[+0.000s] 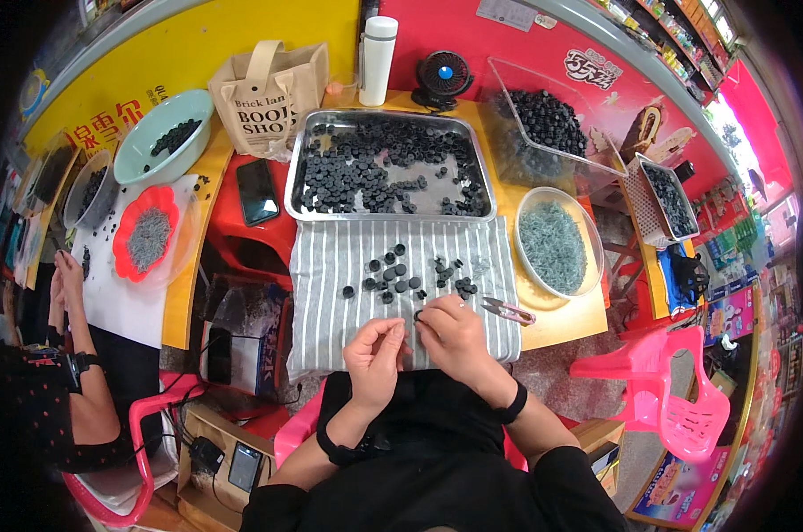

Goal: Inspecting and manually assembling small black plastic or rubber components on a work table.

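Over the near part of a grey striped cloth (317, 306), my two hands are close together. My right hand (455, 337) is closed, pinching a small black round cap (417, 316) between thumb and fingertips. My left hand (374, 359) is closed too, thumb against the fingers; whatever it may hold is too small to make out. Just beyond them, several loose black caps (401, 286) are scattered on the cloth, with more small black pieces (463, 285) to the right. A pair of thread snips (510, 311) lies to the right of my right hand.
Behind the cloth stands a metal tray (393, 215) of black caps. To its right are a clear bin (543, 146) of black parts and a white tub (595, 275) of translucent pieces. A phone (257, 191) rests on a red stool; a co-worker's hands (67, 279) are at far left.
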A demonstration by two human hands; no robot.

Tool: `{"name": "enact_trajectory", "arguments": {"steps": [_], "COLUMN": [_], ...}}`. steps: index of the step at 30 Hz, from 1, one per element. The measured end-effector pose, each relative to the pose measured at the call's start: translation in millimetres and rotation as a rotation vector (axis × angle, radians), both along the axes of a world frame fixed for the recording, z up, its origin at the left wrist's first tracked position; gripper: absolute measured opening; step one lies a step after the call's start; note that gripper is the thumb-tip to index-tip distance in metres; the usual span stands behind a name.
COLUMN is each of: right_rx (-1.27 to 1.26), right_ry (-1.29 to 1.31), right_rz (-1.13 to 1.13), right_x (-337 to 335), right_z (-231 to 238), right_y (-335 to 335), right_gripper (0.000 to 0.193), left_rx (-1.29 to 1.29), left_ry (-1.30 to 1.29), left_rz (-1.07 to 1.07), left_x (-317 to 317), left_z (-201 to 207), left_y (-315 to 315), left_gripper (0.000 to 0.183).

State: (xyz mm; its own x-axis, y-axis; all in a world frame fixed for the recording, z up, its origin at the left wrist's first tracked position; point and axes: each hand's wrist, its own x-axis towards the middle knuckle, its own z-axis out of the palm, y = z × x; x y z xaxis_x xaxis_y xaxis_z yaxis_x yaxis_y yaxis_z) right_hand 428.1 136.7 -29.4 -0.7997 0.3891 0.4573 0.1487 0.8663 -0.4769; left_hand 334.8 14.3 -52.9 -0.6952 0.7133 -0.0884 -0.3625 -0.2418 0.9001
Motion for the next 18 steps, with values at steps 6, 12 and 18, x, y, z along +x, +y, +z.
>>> {"name": "enact_trajectory", "arguments": {"steps": [6, 12, 18], "right_rx": [0.000, -0.049, -0.029], "right_ry": [0.213, 0.185, -0.103], "right_rz": [0.014, -0.036, -0.423], "right_x": [13.4, 26.6, 55.4], "right_z": [18.1, 24.6, 9.4], "right_y": [-22.5, -12.7, 58.9], "right_gripper": [0.021, 0.019, 0.012], "left_rx": [0.099, 0.246, 0.348], "left_ry": [-0.298, -0.514, -0.557], "left_rz": [-0.366, -0.483, -0.447], "left_x": [-12.5, -17.7, -19.2], "left_z": [3.2, -10.3, -15.8], "left_y": [0.9, 0.9, 4.1], "left_gripper": [0.025, 0.028, 0.026]}}
